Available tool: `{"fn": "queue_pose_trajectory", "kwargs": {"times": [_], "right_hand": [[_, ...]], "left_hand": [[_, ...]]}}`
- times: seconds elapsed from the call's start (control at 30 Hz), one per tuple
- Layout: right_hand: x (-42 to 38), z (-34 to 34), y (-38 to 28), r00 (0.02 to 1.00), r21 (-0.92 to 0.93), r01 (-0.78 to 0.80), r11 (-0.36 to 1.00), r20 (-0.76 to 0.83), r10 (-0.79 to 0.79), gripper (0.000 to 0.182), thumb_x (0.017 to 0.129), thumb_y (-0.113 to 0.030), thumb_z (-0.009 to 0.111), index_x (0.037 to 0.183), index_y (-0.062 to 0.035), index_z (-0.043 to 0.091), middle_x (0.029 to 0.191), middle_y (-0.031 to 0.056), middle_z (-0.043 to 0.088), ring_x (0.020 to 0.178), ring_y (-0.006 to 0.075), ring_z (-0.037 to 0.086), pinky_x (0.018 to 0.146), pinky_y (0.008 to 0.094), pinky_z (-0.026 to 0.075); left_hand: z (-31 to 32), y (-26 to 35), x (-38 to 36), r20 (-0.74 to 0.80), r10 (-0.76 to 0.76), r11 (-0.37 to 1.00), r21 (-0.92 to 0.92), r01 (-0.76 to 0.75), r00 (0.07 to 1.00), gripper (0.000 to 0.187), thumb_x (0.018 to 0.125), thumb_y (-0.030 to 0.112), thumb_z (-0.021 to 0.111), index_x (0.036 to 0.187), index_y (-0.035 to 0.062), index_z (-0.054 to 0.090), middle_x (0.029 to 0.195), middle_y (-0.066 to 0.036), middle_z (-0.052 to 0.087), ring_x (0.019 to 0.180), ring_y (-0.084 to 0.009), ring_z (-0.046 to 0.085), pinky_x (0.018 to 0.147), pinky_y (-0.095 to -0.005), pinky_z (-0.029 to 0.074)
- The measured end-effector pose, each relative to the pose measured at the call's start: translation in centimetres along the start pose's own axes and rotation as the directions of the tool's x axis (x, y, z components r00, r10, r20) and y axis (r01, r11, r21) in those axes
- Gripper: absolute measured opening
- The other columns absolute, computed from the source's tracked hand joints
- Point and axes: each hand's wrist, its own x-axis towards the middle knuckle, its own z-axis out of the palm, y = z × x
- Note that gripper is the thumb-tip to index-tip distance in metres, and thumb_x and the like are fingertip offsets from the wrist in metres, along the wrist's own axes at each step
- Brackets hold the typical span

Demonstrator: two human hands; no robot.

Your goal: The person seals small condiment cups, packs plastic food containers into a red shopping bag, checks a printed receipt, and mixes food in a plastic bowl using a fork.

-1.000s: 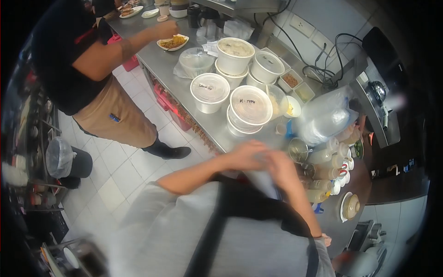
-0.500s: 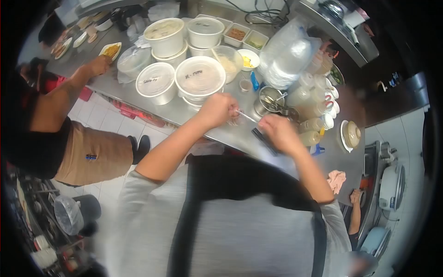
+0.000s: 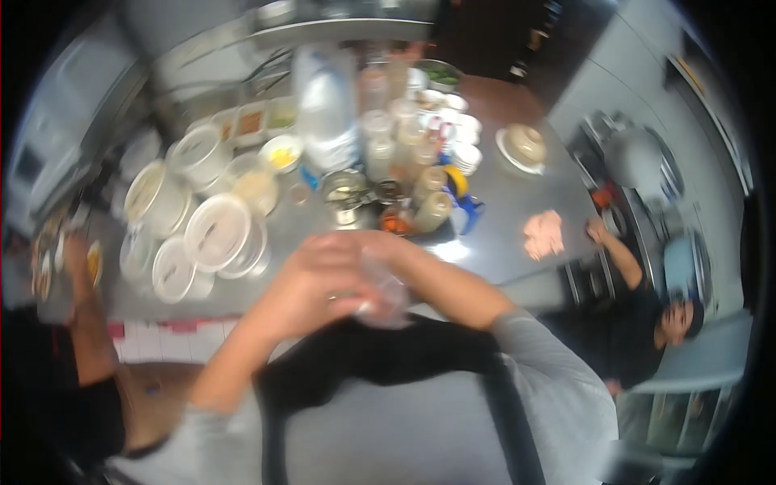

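Left hand (image 3: 315, 279) and right hand (image 3: 380, 246) are meeting at chest height, both closing around a clear plastic bag (image 3: 384, 291) held just in front of the steel counter (image 3: 493, 242), near lidded tubs (image 3: 217, 234).

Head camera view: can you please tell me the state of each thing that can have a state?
Small clear plastic bag: held in both hands, crumpled.
Left hand: closed on the bag.
Right hand: on the bag, grip blurred.
Lidded white tubs: closed.
Yellow-filled bowl: uncovered.
Pink cloth: lying crumpled on the steel counter.
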Motion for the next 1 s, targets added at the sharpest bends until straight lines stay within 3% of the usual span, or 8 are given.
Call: {"fn": "queue_pose_trajectory", "kwargs": {"times": [0.07, 0.2, 0.27, 0.43, 0.57, 0.67, 0.77, 1.0], "right_hand": [[1.6, -0.8, -8.4, 0.923, -0.094, -0.365, 0.926, 0.093, 0.374, 0.024, 0.076, -0.016, 0.066, 0.096, -0.0036, 0.068, 0.096, 0.0066, 0.068, 0.087, 0.0172, 0.062, 0.08, 0.032, 0.047], [1.1, -2.1, -8.8, 0.97, -0.586, -0.133, 0.8, 0.091, 0.227, 0.021, 0.072, -0.019, 0.065, 0.086, -0.0039, 0.068, 0.081, 0.0116, 0.065, 0.076, 0.023, 0.062, 0.068, 0.0355, 0.048], [0.4, 0.1, -9.1, 0.988, -0.709, -0.145, 0.69, -0.071, 0.134, 0.017, 0.071, -0.02, 0.065, 0.078, -0.0039, 0.066, 0.077, 0.0122, 0.062, 0.072, 0.0281, 0.06, 0.063, 0.0383, 0.047], [-1.7, 5.4, -6.5, 0.852, -0.657, -0.283, 0.699, -0.507, -0.132, 0.014, 0.082, -0.018, 0.058, 0.077, -0.0052, 0.059, 0.075, 0.012, 0.056, 0.074, 0.0303, 0.057, 0.062, 0.0416, 0.045], [-2.9, 7.7, -4.3, 0.775, -0.592, -0.296, 0.75, -0.608, -0.174, 0.017, 0.088, -0.019, 0.055, 0.081, -0.0037, 0.058, 0.08, 0.0126, 0.051, 0.075, 0.0293, 0.054, 0.065, 0.0386, 0.044], [-3.5, 7.9, -1.6, 0.703, 0.054, -0.277, 0.959, -0.669, 0.241, 0.015, 0.079, -0.019, 0.059, 0.081, -0.0037, 0.06, 0.077, 0.0072, 0.054, 0.075, 0.0253, 0.055, 0.063, 0.0393, 0.047], [-4.2, 7.8, -7.2, 0.58, 0.78, -0.245, 0.575, -0.358, 0.732, 0.014, 0.079, -0.021, 0.059, 0.08, -0.0063, 0.06, 0.08, 0.0029, 0.053, 0.075, 0.0197, 0.054, 0.062, 0.0369, 0.047], [-4.0, 7.8, -5.1, 0.702, 0.836, -0.11, 0.538, -0.318, 0.638, 0.021, 0.084, -0.026, 0.059, 0.095, -0.0073, 0.06, 0.084, 0.0042, 0.059, 0.073, 0.0146, 0.054, 0.063, 0.0279, 0.044]], "left_hand": [[0.3, 0.4, -0.7, 0.054, -0.073, 0.99, 0.121, 0.067, 0.996, 0.021, 0.052, 0.014, 0.078, 0.072, 0.0162, 0.072, 0.084, -0.001, 0.058, 0.086, -0.0236, 0.054, 0.082, -0.0383, 0.041], [1.8, -0.8, -2.6, 0.073, -0.198, 0.916, 0.367, 0.159, 0.977, 0.021, 0.049, 0.011, 0.078, 0.069, 0.015, 0.071, 0.095, -0.005, 0.052, 0.097, -0.028, 0.049, 0.083, -0.0388, 0.039], [2.9, -1.2, -3.8, -0.004, -0.229, 0.89, 0.404, 0.211, 0.973, 0.023, 0.052, 0.006, 0.077, 0.073, 0.0108, 0.068, 0.094, -0.009, 0.051, 0.096, -0.0293, 0.049, 0.084, -0.0392, 0.038], [6.3, -5.8, -8.0, -0.39, -0.266, 0.88, 0.274, 0.387, 0.882, 0.013, 0.073, 0.002, 0.067, 0.081, 0.0045, 0.058, 0.1, -0.013, 0.052, 0.101, -0.0303, 0.049, 0.09, -0.041, 0.037], [9.1, -7.9, -8.5, -0.521, -0.265, 0.95, 0.005, 0.314, 0.811, 0.006, 0.081, 0.003, 0.059, 0.086, 0.0025, 0.056, 0.099, -0.015, 0.057, 0.108, -0.0322, 0.051, 0.098, -0.0449, 0.035], [9.6, -8.3, -8.6, -0.5, -0.188, 0.952, 0.117, 0.282, 0.845, 0.012, 0.075, 0.0, 0.054, 0.084, 0.0074, 0.059, 0.094, -0.01, 0.061, 0.107, -0.0315, 0.053, 0.102, -0.0491, 0.032], [9.4, -9.2, -9.3, -0.391, -0.044, 0.879, 0.422, 0.221, 0.919, 0.017, 0.07, 0.002, 0.051, 0.081, 0.0108, 0.06, 0.092, -0.006, 0.062, 0.108, -0.0307, 0.053, 0.104, -0.0514, 0.028], [9.3, -8.8, -8.3, -0.414, -0.078, 0.829, 0.478, 0.29, 0.907, 0.02, 0.076, 0.009, 0.052, 0.094, 0.0075, 0.059, 0.099, -0.01, 0.06, 0.105, -0.0326, 0.052, 0.104, -0.0502, 0.027]]}}
